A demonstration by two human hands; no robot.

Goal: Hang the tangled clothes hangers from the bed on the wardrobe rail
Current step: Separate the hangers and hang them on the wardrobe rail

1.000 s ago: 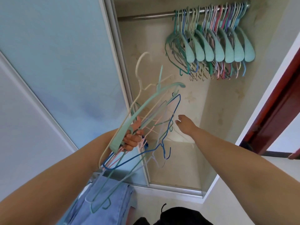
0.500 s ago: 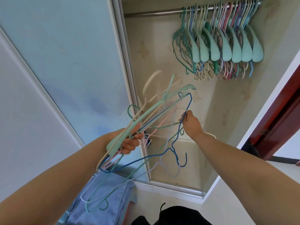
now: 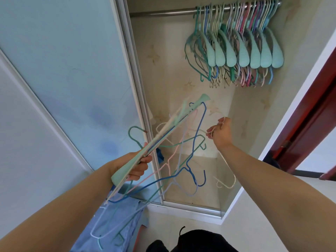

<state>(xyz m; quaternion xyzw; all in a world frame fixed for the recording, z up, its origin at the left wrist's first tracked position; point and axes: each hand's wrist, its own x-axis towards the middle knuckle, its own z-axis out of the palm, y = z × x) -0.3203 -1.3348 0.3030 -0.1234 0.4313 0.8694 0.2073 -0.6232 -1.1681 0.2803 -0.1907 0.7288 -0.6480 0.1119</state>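
My left hand (image 3: pixel 138 166) grips a tangled bundle of hangers (image 3: pixel 174 142): a wide mint plastic one on top, with blue, pink, teal and pale wire ones dangling below. My right hand (image 3: pixel 221 132) pinches a thin cream wire hanger (image 3: pixel 226 180) beside the bundle, and its hook hangs down near the wardrobe floor. The metal rail (image 3: pixel 163 12) runs across the top of the open wardrobe. Several hangers (image 3: pixel 236 50) crowd its right half, and its left part is bare.
A pale blue sliding wardrobe door (image 3: pixel 63 70) stands at the left, its frame (image 3: pixel 140 106) right behind the bundle. Blue denim cloth (image 3: pixel 112 226) lies below my left arm. A dark object (image 3: pixel 190 240) sits on the floor. A red door frame (image 3: pixel 309 124) is at right.
My right hand has taken hold of the cream hanger and drawn it rightward, away from the bundle. The bundle in my left hand has tilted and swung a little.
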